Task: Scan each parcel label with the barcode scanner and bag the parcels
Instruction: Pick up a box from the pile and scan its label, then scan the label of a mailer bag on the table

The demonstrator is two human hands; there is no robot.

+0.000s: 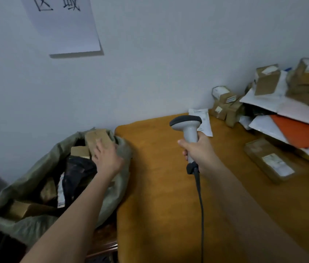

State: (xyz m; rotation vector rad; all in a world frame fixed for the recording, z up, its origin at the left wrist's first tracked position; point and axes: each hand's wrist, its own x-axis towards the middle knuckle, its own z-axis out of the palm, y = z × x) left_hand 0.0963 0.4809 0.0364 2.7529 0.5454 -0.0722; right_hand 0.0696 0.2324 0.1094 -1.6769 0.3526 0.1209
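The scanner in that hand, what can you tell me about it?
The scanner is a pale grey plastic handheld with a darker hooded head, held upright above the orange table. The right hand grips its handle. A dark cable runs from its base down toward the camera. Its window faces away, unseen.

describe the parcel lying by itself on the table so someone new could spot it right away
Start at the orange-brown table and look along its right side, below the heap of boxes and mailers stacked against the wall. The flat brown parcel lies alone there, right of the hand holding the scanner. Unlike the stacked ones, it touches nothing and shows a white label facing up.
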